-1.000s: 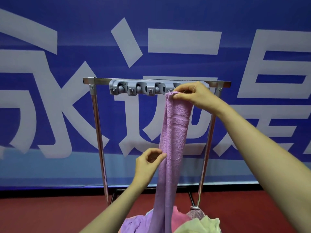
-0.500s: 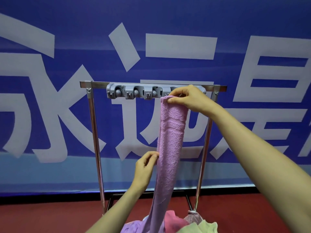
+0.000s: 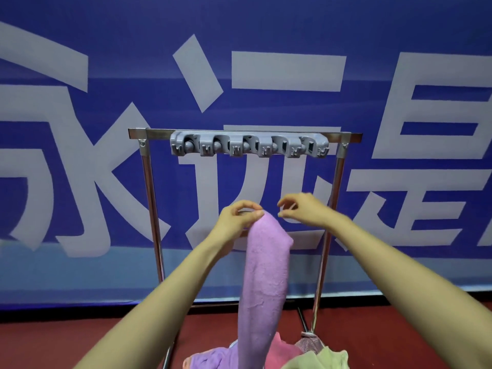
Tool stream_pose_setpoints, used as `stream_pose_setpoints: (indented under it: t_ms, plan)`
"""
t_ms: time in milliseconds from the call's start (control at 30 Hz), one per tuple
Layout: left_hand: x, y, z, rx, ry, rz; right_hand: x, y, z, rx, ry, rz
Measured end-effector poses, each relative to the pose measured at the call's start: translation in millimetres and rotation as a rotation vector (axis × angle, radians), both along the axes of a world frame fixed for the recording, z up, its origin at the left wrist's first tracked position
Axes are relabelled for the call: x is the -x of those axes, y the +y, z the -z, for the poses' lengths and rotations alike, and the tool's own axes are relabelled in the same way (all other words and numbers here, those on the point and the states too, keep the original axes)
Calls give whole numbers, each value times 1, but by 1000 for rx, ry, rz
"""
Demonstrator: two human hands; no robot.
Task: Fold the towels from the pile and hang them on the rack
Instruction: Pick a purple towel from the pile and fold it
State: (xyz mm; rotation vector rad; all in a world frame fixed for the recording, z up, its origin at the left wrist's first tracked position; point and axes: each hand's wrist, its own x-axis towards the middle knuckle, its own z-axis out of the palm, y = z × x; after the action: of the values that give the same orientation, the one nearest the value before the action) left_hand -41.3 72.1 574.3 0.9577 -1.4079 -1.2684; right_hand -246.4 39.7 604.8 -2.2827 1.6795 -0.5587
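The purple towel (image 3: 266, 275) hangs as a long, narrow folded strip in front of the rack (image 3: 151, 209), well below its top bar (image 3: 157, 134). The towel's upper end is pinched between the thumb and fingers of the left hand (image 3: 237, 222), and its lower end runs down into the pile (image 3: 282, 351) at the bottom edge of the view. The pile shows a pink towel, a pale green towel (image 3: 319, 359) and more purple cloth (image 3: 210, 359).

The right hand (image 3: 306, 211) is just beside the towel's top, to its right and not touching it. Its fingers are loosely curved, thumb and forefinger apart, with nothing between them; the hand is a little blurred.

A grey clip holder (image 3: 247, 146) with a row of slots is fixed along the top bar, and no towel hangs from it. Behind the rack stands a blue banner (image 3: 106, 75) with large white characters, above a dark red floor (image 3: 80, 342).
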Motion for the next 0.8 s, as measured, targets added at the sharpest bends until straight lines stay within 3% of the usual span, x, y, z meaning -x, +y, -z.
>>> stream_pose_setpoints:
  t_ms: [100,267,367,467,633,800]
  plan:
    - [2,-8,-6,-37,-92,36,-9,12,35,-67,-152,33]
    - [-18,-9,-2,-43,-82,53,-27,27,48,-396,-780,184]
    - [-32,-9,-5,-44,-43,36,-33,30,35,-482,-607,189]
    - [-39,-8,-7,-74,44,-31,-42,24,31,-419,-466,195]
    - [-40,-6,-5,-77,125,-93,-49,28,24,-409,-754,91]
    - [-40,-6,-9,-38,115,-106,-52,30,23,-367,-791,104]
